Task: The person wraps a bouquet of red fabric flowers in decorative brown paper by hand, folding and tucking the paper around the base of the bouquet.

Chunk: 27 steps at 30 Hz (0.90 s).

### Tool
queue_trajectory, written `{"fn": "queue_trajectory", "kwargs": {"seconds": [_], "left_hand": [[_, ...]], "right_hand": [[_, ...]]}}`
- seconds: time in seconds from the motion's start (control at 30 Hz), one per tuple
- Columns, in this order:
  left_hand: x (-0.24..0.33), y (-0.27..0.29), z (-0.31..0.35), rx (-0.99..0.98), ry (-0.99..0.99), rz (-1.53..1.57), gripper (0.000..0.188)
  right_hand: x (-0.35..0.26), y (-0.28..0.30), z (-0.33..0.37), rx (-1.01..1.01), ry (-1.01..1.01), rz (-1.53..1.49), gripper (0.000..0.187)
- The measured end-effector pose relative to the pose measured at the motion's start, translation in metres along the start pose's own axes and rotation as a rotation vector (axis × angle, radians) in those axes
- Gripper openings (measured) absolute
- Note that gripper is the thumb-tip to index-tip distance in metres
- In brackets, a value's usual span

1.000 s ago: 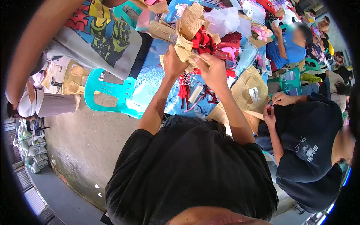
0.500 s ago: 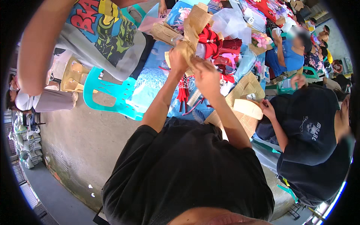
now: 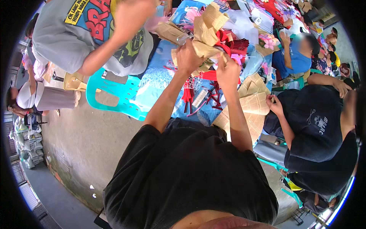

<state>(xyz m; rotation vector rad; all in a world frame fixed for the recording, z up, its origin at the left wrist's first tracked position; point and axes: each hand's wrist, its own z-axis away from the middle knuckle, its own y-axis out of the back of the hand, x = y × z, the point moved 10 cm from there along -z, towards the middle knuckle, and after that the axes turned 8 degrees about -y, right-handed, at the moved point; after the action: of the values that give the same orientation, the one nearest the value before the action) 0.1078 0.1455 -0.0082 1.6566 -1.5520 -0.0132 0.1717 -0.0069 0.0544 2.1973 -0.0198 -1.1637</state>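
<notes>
Over the table's near edge I hold up a bundle of brown printed wrapping paper [image 3: 209, 24]. My left hand [image 3: 189, 60] is closed around the gathered paper. My right hand [image 3: 228, 72] sits to its right, fingers pinched on a tan strip or edge of the paper stretched between the two hands. Red ribbon-like pieces [image 3: 223, 38] show just behind the paper. Below my hands lie white netting [image 3: 193, 83], red fuzzy stems [image 3: 187, 95] and a pale roll [image 3: 199, 98].
Brown paper sheets [image 3: 249, 110] lie to the right, by a co-worker in black [image 3: 316, 114]. A pink glue gun [image 3: 237, 58] rests beyond my right hand. At left stand a teal chair [image 3: 114, 97] and a person in a grey shirt [image 3: 61, 42]. The blue-covered table [image 3: 152, 72] extends away.
My right hand has moved right, away from my left, with tan paper stretched between them. The grey-shirted person's raised arm has swung rightward. The cream band by the co-worker no longer shows.
</notes>
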Motion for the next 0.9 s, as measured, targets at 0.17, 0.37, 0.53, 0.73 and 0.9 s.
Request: {"fn": "queue_trajectory", "kwargs": {"seconds": [0.17,0.37,0.53,0.73,0.9], "left_hand": [[-0.006,-0.023,-0.009,-0.023,-0.125,0.059,0.063],[-0.033,-0.016,0.018,0.324,-0.197,0.336,0.030],[-0.031,-0.043,0.003,-0.176,0.033,-0.061,0.065],[-0.014,0.012,0.005,-0.106,0.074,-0.080,0.074],[-0.082,-0.058,0.039,0.023,0.151,0.152,0.038]], "right_hand": [[-0.028,-0.034,0.030,-0.015,0.289,0.054,0.017],[-0.054,-0.045,0.039,-0.202,0.366,0.029,0.024],[-0.038,-0.034,0.009,-0.134,0.156,0.029,0.023],[-0.007,-0.035,0.008,-0.182,0.064,-0.201,0.020],[-0.017,-0.070,0.050,-0.433,0.119,-0.081,0.021]]}}
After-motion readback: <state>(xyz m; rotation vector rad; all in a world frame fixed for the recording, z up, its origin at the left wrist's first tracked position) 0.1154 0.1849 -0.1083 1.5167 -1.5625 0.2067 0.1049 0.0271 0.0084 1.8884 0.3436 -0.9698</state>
